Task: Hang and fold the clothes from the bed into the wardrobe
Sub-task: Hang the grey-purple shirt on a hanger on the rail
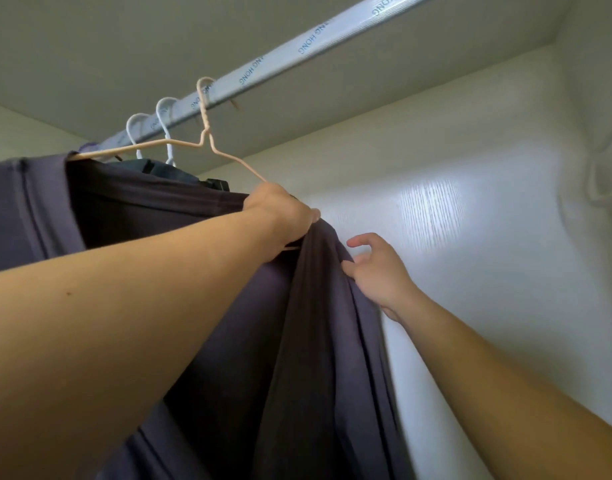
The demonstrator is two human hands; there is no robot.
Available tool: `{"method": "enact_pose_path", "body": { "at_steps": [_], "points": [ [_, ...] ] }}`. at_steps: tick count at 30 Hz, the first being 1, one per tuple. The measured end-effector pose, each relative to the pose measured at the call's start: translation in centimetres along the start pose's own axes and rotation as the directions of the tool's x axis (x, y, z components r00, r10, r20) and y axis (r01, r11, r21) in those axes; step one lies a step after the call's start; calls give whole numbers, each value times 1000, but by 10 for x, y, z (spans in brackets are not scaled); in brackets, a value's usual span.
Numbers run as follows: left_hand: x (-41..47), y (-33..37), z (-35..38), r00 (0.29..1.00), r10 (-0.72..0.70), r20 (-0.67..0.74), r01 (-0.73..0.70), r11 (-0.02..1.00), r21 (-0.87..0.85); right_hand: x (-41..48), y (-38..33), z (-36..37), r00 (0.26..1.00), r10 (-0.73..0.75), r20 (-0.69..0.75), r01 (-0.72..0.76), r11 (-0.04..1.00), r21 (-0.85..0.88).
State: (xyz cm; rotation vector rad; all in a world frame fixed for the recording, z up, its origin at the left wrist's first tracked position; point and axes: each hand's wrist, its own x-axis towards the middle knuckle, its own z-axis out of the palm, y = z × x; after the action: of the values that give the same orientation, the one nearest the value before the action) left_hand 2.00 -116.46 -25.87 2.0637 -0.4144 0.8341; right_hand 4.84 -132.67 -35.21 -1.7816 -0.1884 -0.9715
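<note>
Glossy white wood-grain wall point(498, 278), bright light patch point(431, 209), grey panel point(117, 46) overhead.

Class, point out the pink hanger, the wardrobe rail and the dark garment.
pink hanger point(205, 121), head view, twisted neck under hook
wardrobe rail point(318, 39), head view, printed face
dark garment point(315, 341), head view, folds between the arms

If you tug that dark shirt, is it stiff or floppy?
Probably floppy: the shirt hangs in long soft folds below the left hand. Likely light, since one thin wire hanger carries it. It might slip, as the hanger looks smooth.
</note>
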Motion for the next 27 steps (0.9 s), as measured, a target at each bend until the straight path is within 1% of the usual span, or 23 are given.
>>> {"method": "enact_pose_path", "body": {
  "at_steps": [2, 4, 7, 10, 13, 15, 17, 20, 21, 23, 25, 27],
  "points": [
    [-4, -1, 0, 999, 43, 25, -46, 987, 152, 2, 2, -2, 1000, 1, -23, -1, 1000, 10],
    [-6, -1, 1, 992, 78, 94, -98, 966, 237, 4, 7, -3, 998, 7, -56, -7, 1000, -6],
    [-10, 0, 0, 983, 106, 153, -140, 961, 236, 7, 11, -6, 992, 29, -120, -30, 1000, -7],
    [-11, 2, -4, 980, 98, 173, -134, 968, 210, 10, 11, -7, 991, 78, -108, -75, 997, 35],
    [-12, 0, -4, 974, 106, 201, -138, 979, 149, 15, 1, -7, 992, 129, -8, -124, 969, 215],
    [-14, -2, -4, 975, 103, 197, -127, 985, 115, 22, -10, -8, 994, 84, 75, -102, 952, 289],
    [-16, -2, -6, 974, 88, 209, -115, 986, 121, 26, -23, -8, 986, 21, 165, -72, 949, 308],
    [-16, -5, -13, 974, 51, 222, -75, 992, 101, 28, -33, -5, 973, -34, 227, -20, 973, 231],
    [-17, -6, -15, 972, 37, 231, -67, 990, 124, 28, -34, -4, 968, -32, 248, -29, 971, 239],
    [-18, -9, -20, 970, 31, 240, -73, 983, 166, 27, -31, -8, 956, -4, 294, -96, 940, 326],
    [-18, -12, -24, 972, 26, 234, -60, 989, 137, 26, -27, -14, 931, 4, 366, -169, 892, 419],
    [-18, -15, -26, 972, 18, 234, -50, 990, 131, 23, -23, -20, 904, -6, 427, -213, 860, 463]
  ]
}}
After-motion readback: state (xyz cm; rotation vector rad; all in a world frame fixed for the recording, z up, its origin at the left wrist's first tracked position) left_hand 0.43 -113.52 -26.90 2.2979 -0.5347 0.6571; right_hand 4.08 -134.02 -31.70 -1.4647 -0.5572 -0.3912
